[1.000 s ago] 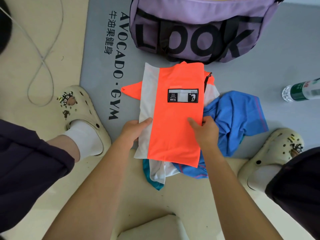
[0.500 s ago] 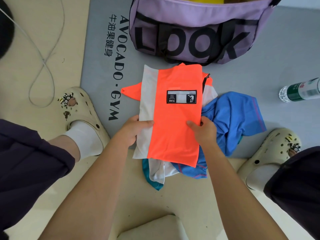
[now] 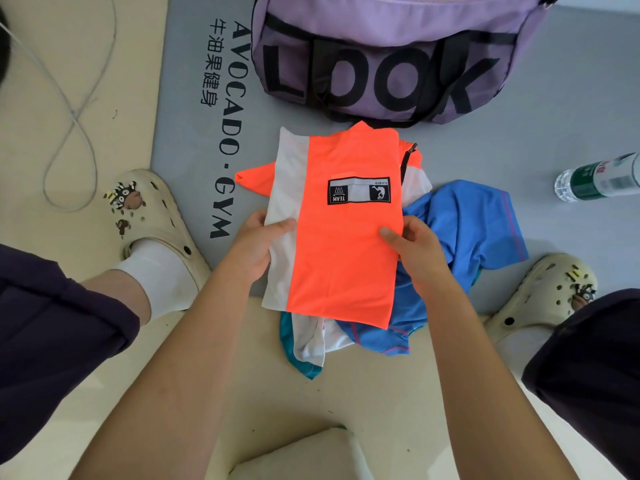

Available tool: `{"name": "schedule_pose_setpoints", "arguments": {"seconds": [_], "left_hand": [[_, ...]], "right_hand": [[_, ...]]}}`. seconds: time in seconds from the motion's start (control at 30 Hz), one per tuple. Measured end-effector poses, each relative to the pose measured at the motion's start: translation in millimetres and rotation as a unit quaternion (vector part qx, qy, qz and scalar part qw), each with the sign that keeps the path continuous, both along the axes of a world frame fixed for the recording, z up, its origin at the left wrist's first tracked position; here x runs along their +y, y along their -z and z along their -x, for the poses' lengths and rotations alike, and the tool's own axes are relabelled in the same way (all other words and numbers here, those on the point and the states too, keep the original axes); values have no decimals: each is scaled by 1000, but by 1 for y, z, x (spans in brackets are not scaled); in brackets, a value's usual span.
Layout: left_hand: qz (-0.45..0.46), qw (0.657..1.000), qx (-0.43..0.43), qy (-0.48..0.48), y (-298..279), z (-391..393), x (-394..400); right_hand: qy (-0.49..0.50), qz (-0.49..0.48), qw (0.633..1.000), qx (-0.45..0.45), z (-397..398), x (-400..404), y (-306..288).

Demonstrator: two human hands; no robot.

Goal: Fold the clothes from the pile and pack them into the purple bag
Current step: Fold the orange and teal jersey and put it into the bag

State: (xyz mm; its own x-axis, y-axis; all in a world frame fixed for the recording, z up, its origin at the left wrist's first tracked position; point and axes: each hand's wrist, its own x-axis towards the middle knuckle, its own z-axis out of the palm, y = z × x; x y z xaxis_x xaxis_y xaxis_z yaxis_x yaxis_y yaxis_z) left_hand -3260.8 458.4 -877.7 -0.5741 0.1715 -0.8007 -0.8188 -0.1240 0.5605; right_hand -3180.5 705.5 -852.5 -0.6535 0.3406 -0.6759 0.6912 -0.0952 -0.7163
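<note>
The left hand (image 3: pixel 258 242) pinches the white edge of the folded shirt (image 3: pixel 341 237), thumb on top and fingers beneath; the right hand (image 3: pixel 414 252) pinches the orange edge the same way; between them the shirt hangs as a flat packet over the pile (image 3: pixel 460 237), just short of the bag (image 3: pixel 388 53). Over the last second the packet has risen slightly off the pile and both grips have shifted a little, the left thumb now lying farther across the white band; I judge the folding of this piece done and the carry to the bag about to begin.

Left to right: a thin grey cable (image 3: pixel 74 109) loops on the cream floor; a cream foam clog (image 3: pixel 152 216) with charms; the grey mat (image 3: pixel 194 140) with black lettering; the shirt, smooth synthetic knit, a white band beside neon orange, a black-and-white patch sewn on, one orange corner sticking out leftward; beneath it crumpled blue, white and teal cloth; the purple bag, soft fabric with bold black letters, open at the top with something yellow inside; a clear plastic bottle (image 3: pixel 599 178) with a green label lying on its side; the other clog (image 3: pixel 547 292).
</note>
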Motion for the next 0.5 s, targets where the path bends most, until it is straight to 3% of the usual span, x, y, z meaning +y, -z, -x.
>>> {"name": "schedule_pose_setpoints", "arguments": {"seconds": [0.1,0.23,0.37,0.5], "left_hand": [[22,998,51,27,-5,9,-9],[65,976,133,160,-12,23,-18],[125,944,196,235,-17,30,-19],[145,936,199,252,-19,30,-18]], "right_hand": [[15,71,997,21,0,6,-2],[32,104,993,44,2,9,-2],[13,82,994,67,4,12,-2],[-88,17,991,97,10,18,-9]]}}
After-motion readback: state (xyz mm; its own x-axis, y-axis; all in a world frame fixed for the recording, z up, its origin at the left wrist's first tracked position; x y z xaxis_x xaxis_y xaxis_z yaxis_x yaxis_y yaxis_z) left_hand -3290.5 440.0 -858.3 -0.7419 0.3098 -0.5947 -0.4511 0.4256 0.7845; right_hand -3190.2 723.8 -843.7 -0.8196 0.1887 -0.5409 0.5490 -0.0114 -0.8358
